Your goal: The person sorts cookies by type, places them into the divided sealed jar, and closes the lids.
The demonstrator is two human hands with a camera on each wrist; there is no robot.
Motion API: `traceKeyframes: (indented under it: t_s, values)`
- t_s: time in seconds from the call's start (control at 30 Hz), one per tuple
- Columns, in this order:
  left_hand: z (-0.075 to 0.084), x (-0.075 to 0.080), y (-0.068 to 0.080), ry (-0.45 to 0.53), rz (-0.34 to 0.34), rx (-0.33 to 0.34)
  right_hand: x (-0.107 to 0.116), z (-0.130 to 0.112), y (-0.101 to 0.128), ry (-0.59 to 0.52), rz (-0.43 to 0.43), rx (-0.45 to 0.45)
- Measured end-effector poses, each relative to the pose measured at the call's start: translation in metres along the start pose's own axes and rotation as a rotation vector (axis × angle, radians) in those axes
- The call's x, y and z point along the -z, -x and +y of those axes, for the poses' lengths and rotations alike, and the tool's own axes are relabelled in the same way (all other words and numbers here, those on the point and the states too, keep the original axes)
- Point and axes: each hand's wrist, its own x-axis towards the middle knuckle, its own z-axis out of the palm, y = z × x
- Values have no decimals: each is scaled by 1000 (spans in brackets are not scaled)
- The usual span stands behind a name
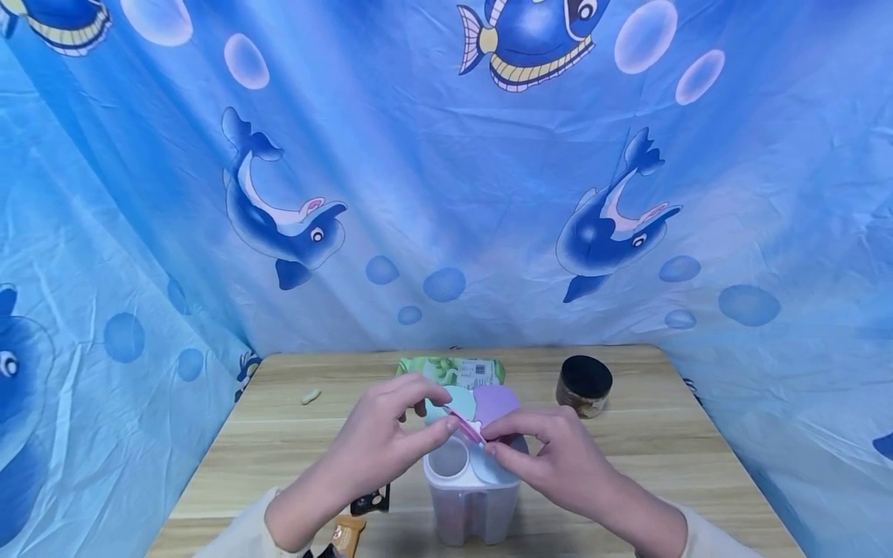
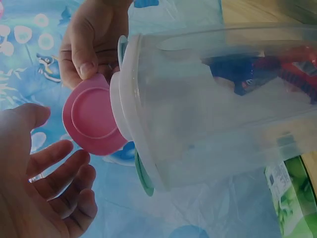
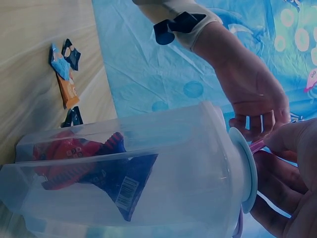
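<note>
A clear plastic container [image 1: 469, 496] with several coloured flip lids stands on the wooden table [image 1: 293, 457] near its front edge. My right hand [image 1: 498, 438] pinches the pink lid [image 1: 466, 425], which stands raised on edge. In the left wrist view the right thumb [image 2: 86, 67] rests on the pink lid [image 2: 91, 119]. My left hand [image 1: 425, 411] hovers at the lid's other side, and its fingers [image 2: 59, 178] are relaxed and hold nothing. A purple lid [image 1: 495, 403] and a teal lid [image 1: 456, 401] stand open behind. One round opening [image 1: 449, 459] is uncovered. Red and blue snack packets [image 3: 99, 163] lie inside the container [image 3: 148, 163].
A dark-lidded jar [image 1: 584, 385] stands at the back right of the table. A green packet [image 1: 453, 370] lies behind the container, and a small pale piece [image 1: 311, 396] at the back left. Loose snack packets [image 1: 349, 531] lie by my left wrist. Blue fish-print cloth [image 1: 446, 194] surrounds the table.
</note>
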Motion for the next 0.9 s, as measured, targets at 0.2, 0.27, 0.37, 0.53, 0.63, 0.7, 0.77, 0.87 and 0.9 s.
traceKeyframes:
  t_s: [0.2, 0.27, 0.37, 0.53, 0.63, 0.7, 0.77, 0.87, 0.9]
  values:
    - [1, -6, -3, 7, 22, 19, -1, 0, 0, 5, 4, 17]
    - [1, -7, -3, 2, 31, 22, -1, 0, 0, -2, 0, 19]
    - [2, -9, -3, 1, 36, 35, -1, 0, 1, -17, -17, -2]
    - [0, -9, -1, 24, 30, 53, 4, 4, 3, -26, -60, -4]
    - [-2, -8, 2, 43, 17, 75, 9, 10, 7, -4, -77, -31]
    - [-3, -7, 5, 52, 11, 87, 14, 14, 10, 26, -85, -90]
    - [-5, -7, 8, 56, 7, 97, 17, 18, 13, 54, -97, -168]
    - [-9, -6, 13, 74, 2, 87, 22, 26, 18, 57, -122, -246]
    - [-11, -5, 15, 82, -3, 88, 23, 30, 19, 46, -131, -258]
